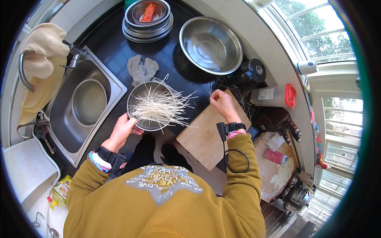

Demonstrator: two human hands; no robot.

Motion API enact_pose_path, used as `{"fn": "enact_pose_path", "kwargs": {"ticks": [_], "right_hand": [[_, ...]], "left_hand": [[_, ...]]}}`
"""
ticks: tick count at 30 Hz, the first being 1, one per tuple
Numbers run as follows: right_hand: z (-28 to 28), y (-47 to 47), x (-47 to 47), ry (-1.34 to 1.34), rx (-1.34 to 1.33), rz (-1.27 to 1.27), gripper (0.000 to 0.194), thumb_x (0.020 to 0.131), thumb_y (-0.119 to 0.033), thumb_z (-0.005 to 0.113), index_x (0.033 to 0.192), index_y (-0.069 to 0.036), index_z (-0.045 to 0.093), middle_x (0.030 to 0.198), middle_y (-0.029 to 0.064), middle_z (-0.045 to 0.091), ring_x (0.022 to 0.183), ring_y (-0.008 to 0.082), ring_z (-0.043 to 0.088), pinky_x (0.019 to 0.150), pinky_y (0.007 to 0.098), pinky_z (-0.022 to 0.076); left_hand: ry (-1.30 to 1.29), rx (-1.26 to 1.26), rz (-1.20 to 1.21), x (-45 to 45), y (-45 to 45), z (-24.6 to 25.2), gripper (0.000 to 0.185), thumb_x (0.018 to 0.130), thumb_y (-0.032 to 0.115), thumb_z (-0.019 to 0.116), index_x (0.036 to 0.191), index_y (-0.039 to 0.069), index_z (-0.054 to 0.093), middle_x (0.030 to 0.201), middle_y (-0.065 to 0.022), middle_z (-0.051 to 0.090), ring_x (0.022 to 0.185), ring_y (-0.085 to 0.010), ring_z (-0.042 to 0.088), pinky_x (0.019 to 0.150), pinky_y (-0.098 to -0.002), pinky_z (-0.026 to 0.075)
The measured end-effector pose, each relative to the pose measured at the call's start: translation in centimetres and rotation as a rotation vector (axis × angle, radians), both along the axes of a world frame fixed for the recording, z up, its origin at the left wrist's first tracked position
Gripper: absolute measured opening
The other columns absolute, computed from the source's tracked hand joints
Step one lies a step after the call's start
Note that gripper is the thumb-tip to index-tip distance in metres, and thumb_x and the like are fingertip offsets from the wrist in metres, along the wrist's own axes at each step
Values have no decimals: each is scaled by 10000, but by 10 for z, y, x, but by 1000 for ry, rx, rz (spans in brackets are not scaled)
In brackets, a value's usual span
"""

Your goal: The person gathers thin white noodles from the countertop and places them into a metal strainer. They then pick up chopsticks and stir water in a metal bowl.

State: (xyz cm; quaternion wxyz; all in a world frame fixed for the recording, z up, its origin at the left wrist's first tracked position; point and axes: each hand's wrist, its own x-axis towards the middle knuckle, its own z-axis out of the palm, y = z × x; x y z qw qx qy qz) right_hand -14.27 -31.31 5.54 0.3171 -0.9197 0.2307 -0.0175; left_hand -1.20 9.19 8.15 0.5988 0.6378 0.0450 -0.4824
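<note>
My left hand [125, 128] grips the rim of a stainless steel bowl [137, 92], thumb on the near left edge. Thin pale dried noodles [162, 107] lie across the bowl, many poking past its right rim. My right hand [222, 101] is over the far end of a wooden cutting board [208, 134], its fingers pinched together. A few fine noodle strands [210, 88] stick out by those fingertips. More loose strands [242, 96] are scattered on the dark counter behind the board. A grey cloth [141, 70] lies crumpled just beyond the bowl.
A sink [61, 98] holding a metal basin [89, 102] is at left. A wide steel basin [211, 44] and stacked bowls [147, 35] stand at the back. Along the right are a black canister [253, 71], a red-lidded container [272, 95], a knife block [272, 119] and a pink can [275, 156].
</note>
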Motion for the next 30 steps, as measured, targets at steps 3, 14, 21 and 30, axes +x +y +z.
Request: {"fn": "enact_pose_path", "kwargs": {"ticks": [3,14,21,30], "right_hand": [[45,10,-4,-97,32,4,120,844,-88,759,898,-28,671,790,102,696,706,221,671,680,329,545],[103,107,21,-317,-197,575,129,808,-122,733,795,-82,611,807,59,615,819,265,652,703,378,571],[97,66,6,-354,-13,293,106,822,-49,767,856,-55,667,842,86,655,805,292,658,698,378,545],[34,3,-104,-81,-187,-218,117,894,-101,735,911,-1,678,835,154,679,730,295,671,666,367,529]], "left_hand": [[1,23,-39,-3,-6,-2,363,957,126,498,1274,-41,558,1032,-148,717,774,-218,733,690,-320,612],[-40,43,-148,-22,-35,10,360,941,122,513,1240,-78,538,1018,-145,693,765,-207,722,680,-312,620],[-17,42,-113,-25,-22,5,370,937,125,519,1247,-75,538,1047,-161,699,761,-221,724,685,-321,615],[-32,10,-29,-12,-7,0,351,958,127,498,1266,-29,562,1036,-139,715,771,-207,714,676,-307,598]]}}
